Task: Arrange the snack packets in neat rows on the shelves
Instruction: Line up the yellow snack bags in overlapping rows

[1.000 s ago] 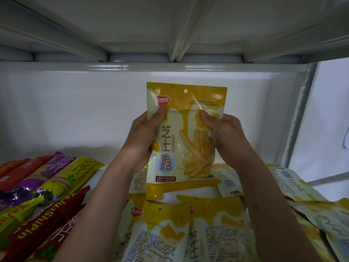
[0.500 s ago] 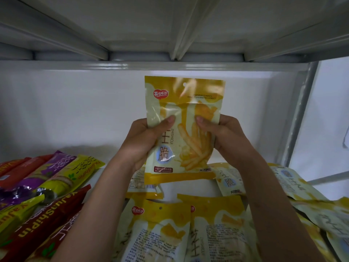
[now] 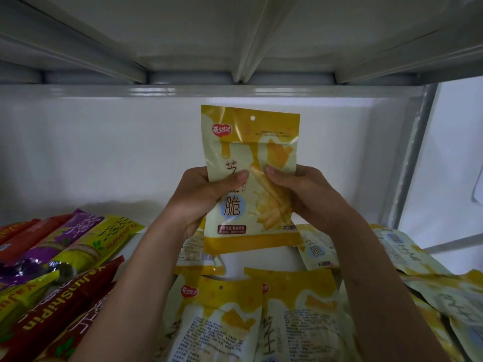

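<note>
Both hands holding one snack packet upright.
Left hand (image 3: 201, 197) and right hand (image 3: 300, 194) are gripping the yellow packet (image 3: 251, 178), long axis vertical, hang-hole end pointing up.

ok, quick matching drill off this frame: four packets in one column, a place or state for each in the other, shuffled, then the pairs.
Things:
1. held yellow packet
2. purple packet
3. dark red packet
4. lime-yellow long packet

Places or states:
A. lying at the near left, gold lettering
B. upright, gripped by left hand and right hand
C. lying just right of the purple one
D. lying at the far left, between orange-red and lime-yellow

Pairs: 1-B, 2-D, 3-A, 4-C
</note>
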`<state>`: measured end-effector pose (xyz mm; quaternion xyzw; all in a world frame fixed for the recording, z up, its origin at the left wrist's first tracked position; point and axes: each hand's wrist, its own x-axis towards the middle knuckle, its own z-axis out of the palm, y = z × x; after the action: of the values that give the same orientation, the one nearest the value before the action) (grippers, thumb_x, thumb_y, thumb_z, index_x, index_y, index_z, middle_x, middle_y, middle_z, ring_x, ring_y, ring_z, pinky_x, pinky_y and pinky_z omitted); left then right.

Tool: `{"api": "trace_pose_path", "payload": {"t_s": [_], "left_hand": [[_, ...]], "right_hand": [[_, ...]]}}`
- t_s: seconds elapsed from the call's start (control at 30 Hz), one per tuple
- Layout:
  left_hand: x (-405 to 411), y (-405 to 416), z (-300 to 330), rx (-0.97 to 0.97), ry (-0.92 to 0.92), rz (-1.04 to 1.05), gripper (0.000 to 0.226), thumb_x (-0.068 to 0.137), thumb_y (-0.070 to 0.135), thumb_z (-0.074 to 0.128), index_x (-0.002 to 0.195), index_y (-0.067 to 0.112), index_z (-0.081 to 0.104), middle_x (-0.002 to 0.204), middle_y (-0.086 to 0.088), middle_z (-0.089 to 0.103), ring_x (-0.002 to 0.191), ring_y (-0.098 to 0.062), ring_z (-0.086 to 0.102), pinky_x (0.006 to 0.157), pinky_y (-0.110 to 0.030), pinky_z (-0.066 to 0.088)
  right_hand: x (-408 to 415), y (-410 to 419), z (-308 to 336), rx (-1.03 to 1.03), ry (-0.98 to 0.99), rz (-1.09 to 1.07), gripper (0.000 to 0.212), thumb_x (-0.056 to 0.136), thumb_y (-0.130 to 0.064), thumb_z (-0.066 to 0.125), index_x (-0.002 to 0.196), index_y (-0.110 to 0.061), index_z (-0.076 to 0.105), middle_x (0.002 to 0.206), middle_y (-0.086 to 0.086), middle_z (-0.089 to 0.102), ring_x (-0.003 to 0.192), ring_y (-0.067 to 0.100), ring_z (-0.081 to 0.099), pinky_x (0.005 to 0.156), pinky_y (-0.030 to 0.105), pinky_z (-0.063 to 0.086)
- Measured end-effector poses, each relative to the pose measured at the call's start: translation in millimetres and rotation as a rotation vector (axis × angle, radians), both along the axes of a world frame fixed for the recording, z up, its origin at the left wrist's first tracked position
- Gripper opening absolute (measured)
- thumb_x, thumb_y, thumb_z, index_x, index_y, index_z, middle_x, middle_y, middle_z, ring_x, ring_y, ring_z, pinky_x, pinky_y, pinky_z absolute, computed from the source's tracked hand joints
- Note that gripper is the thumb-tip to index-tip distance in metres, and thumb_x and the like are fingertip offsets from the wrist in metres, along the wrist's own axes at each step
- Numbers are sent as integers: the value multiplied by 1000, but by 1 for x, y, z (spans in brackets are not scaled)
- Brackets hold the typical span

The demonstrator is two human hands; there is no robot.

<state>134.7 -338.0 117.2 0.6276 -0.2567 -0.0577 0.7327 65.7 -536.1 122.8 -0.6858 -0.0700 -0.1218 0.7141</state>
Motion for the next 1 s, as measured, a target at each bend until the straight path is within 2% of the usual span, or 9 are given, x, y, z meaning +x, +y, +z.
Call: {"api": "trace_pose_path", "payload": {"t_s": [0.13,0.2,0.27,0.37,0.5,0.6,0.67,0.8,1.0], "left_hand": [[-2,0,2,59,52,-80,47,78,35,77,115,7,75,109,-12,80,99,-28,78,82,-38,65],[-2,2,2,159,71,-127,55,77,40,76,120,6,73,112,-13,79,104,-29,77,90,-42,63],[-1,1,1,206,62,-125,54,75,38,79,118,6,74,111,-12,79,105,-29,77,92,-42,62],[0,-1,-1,148,42,-58,41,79,29,81,114,8,76,108,-11,80,101,-27,78,85,-37,63],[6,0,-1,34,80,8,37,83,22,81,116,6,76,109,-11,80,103,-27,78,95,-45,60],[5,-1,-2,38,68,27,33,90,22,78,119,7,74,109,-10,80,101,-27,78,90,-44,63],[4,-1,-2,21,87,5,38,86,25,80,120,9,72,110,-9,80,101,-27,78,86,-42,65],[5,2,-1,125,101,-44,50,75,32,83,119,9,73,110,-9,80,102,-25,78,91,-40,62],[5,0,-2,90,44,81,31,81,24,85,109,12,77,100,-5,82,93,-22,80,79,-34,64]], "right_hand": [[4,-1,-2,30,-63,-111,42,80,-24,84,114,-3,75,108,18,78,101,41,76,92,62,59],[6,-3,-2,34,-89,-157,45,74,-27,86,112,-3,76,104,17,79,96,39,77,91,61,59],[8,-2,-3,50,-108,-184,49,73,-29,87,114,-6,75,106,14,80,97,35,78,92,59,60],[6,-3,-3,59,-94,-98,44,85,-30,80,123,-10,72,114,10,78,104,32,77,93,55,60],[4,-6,-5,-85,16,-29,36,89,-31,79,121,-16,73,113,5,79,104,27,77,96,48,59],[8,-5,-7,-128,-2,-109,31,87,-30,81,113,-13,77,106,5,81,99,25,78,90,43,63],[9,-4,-7,-128,-44,-163,30,85,-29,82,109,-12,78,102,6,81,96,25,79,86,41,65],[13,-5,-9,-146,-114,-179,26,87,-24,81,110,-11,78,102,7,81,95,24,79,88,45,64],[19,-1,-12,-163,-126,-262,23,84,-29,86,102,-16,80,96,5,81,91,23,79,91,48,63]]}}
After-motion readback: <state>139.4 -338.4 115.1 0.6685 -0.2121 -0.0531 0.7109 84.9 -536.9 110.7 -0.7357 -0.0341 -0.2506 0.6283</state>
